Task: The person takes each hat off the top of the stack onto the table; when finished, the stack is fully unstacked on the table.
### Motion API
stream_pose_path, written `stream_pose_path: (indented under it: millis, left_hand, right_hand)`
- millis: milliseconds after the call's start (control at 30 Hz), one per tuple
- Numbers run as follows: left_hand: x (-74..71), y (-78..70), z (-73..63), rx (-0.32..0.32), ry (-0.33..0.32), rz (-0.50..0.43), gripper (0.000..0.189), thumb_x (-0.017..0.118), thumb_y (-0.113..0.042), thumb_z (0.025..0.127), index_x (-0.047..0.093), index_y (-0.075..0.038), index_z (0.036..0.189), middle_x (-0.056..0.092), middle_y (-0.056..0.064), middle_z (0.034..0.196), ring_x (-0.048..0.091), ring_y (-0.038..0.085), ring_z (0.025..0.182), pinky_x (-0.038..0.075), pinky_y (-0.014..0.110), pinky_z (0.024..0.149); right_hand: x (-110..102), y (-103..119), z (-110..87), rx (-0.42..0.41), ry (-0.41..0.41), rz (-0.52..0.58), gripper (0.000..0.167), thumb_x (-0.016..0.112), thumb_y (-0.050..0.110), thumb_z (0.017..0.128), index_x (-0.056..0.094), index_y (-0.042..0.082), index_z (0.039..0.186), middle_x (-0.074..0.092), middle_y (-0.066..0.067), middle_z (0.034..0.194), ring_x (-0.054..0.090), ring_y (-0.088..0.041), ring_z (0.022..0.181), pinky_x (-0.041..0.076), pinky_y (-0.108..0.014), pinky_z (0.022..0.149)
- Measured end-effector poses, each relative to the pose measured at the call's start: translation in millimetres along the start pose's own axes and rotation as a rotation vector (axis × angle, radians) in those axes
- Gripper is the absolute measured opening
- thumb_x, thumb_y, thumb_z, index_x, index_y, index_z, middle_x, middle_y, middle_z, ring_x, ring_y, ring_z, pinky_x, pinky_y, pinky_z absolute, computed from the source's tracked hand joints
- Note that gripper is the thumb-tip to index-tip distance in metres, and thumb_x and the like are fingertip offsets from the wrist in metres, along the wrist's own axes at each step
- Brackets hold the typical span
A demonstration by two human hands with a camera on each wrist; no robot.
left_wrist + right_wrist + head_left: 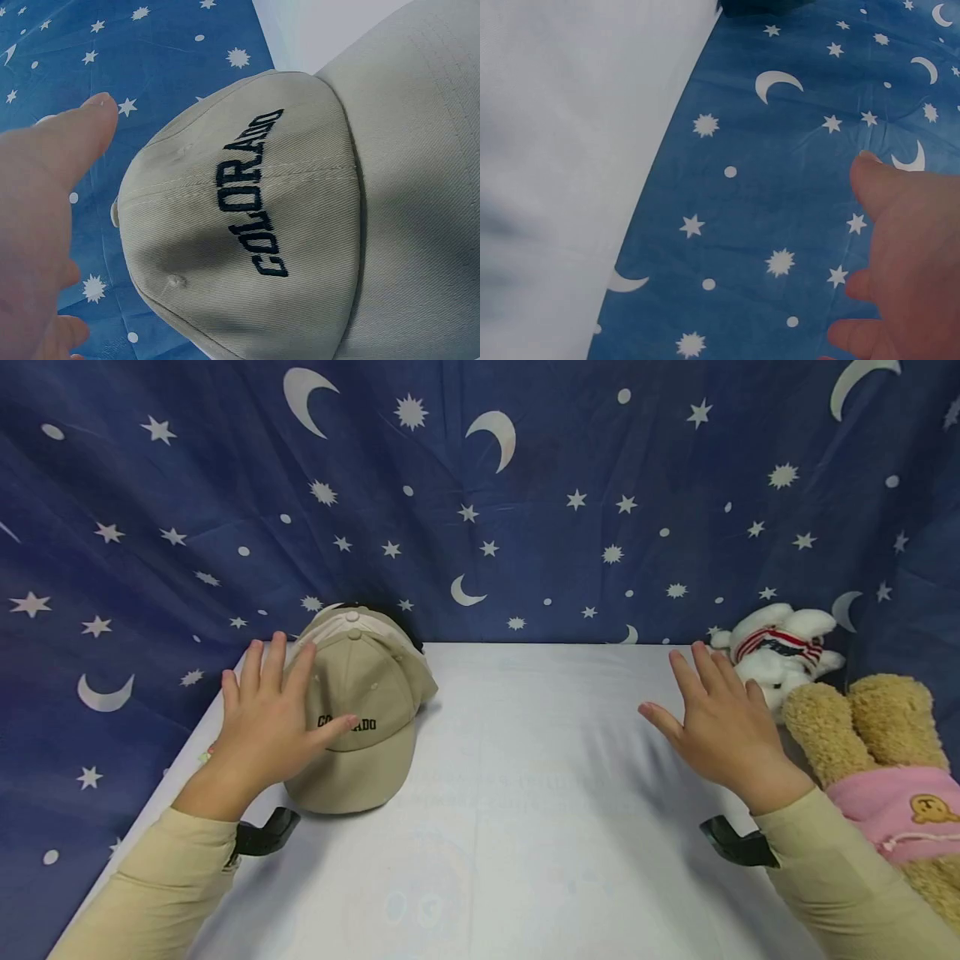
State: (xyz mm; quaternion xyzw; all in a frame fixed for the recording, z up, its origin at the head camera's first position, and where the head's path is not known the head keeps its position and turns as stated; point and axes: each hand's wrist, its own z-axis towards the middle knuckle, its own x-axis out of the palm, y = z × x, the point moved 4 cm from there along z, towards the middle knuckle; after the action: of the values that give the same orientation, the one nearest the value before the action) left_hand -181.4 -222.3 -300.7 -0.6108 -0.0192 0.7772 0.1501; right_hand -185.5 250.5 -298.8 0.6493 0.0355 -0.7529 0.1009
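Beige COLORADO cap (367, 693) is set near the left edge of the counter (525, 793), towards the back-left corner, more caps (377, 625) nested behind. Hands well apart: left hand (266, 727) spread by the cap's side, contact cannot be told; right hand (720, 722) spread near the white plush toy (768, 668) at the back-right corner; nothing gripped by either. Cap judged light, soft-crowned, grippy cloth, not fragile; brim probably stiffer. Best pinched at the brim, as the crown could be dented.

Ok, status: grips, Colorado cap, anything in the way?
Left grip spread, empty. Right grip likewise, near white plush toy. Colorado cap on table, partly hidden by left grip in head view.
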Motion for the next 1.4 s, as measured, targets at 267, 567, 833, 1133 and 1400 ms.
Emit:
stream_pose_path:
  millis: [267, 567, 833, 1133, 1400]
  left_hand:
    - [-1.1, -0.1, -0.4, -0.003, 0.005, -0.008, 0.100, 0.065, -0.059, 0.089, 0.020, -0.002, 0.157, 0.001, 0.031, 0.161, -0.010, 0.046, 0.148, -0.006, 0.074, 0.107]
    - [-1.5, 1.0, -7.7, 0.015, -0.030, 0.000, 0.102, 0.069, -0.057, 0.086, 0.022, -0.001, 0.156, 0.005, 0.032, 0.161, -0.006, 0.047, 0.148, -0.003, 0.075, 0.107]
    - [1.4, 3.5, -22.2, 0.065, -0.135, -0.035, 0.103, 0.081, -0.048, 0.078, 0.029, -0.001, 0.154, 0.014, 0.033, 0.158, 0.005, 0.050, 0.147, 0.006, 0.077, 0.105]
    - [13.4, 17.5, -42.3, 0.033, -0.214, -0.145, 0.101, 0.091, -0.037, 0.069, 0.039, -0.004, 0.150, 0.022, 0.029, 0.157, 0.023, 0.054, 0.139, 0.026, 0.078, 0.094]
    - [29.9, 34.3, -54.4, -0.052, -0.191, -0.245, 0.097, 0.093, -0.027, 0.068, 0.044, 0.003, 0.145, 0.025, 0.032, 0.154, 0.030, 0.060, 0.130, 0.027, 0.078, 0.094]
  right_hand:
    - [0.8, 1.9, 0.2, -0.012, -0.008, 0.008, 0.086, 0.049, 0.057, 0.100, 0.025, -0.003, 0.156, 0.015, -0.032, 0.159, 0.014, -0.052, 0.144, 0.018, -0.076, 0.103]
    - [-2.1, 15.7, 6.0, -0.036, 0.005, 0.044, 0.090, 0.051, 0.060, 0.098, 0.024, -0.002, 0.156, 0.014, -0.029, 0.161, 0.020, -0.053, 0.142, 0.019, -0.076, 0.103]
    - [-0.1, 39.0, 19.6, -0.164, -0.123, 0.082, 0.085, 0.068, 0.047, 0.093, 0.036, -0.007, 0.150, 0.030, -0.033, 0.154, 0.036, -0.054, 0.133, 0.032, -0.068, 0.103]
    - [16.9, 68.9, 44.3, -0.239, -0.094, 0.276, 0.083, 0.071, 0.041, 0.092, 0.036, -0.004, 0.152, 0.034, -0.024, 0.155, 0.036, -0.047, 0.138, 0.035, -0.062, 0.105]
    - [37.5, 93.4, 66.8, -0.268, -0.020, 0.468, 0.084, 0.076, 0.039, 0.089, 0.037, 0.000, 0.152, 0.036, -0.019, 0.155, 0.033, -0.038, 0.142, 0.031, -0.056, 0.111]
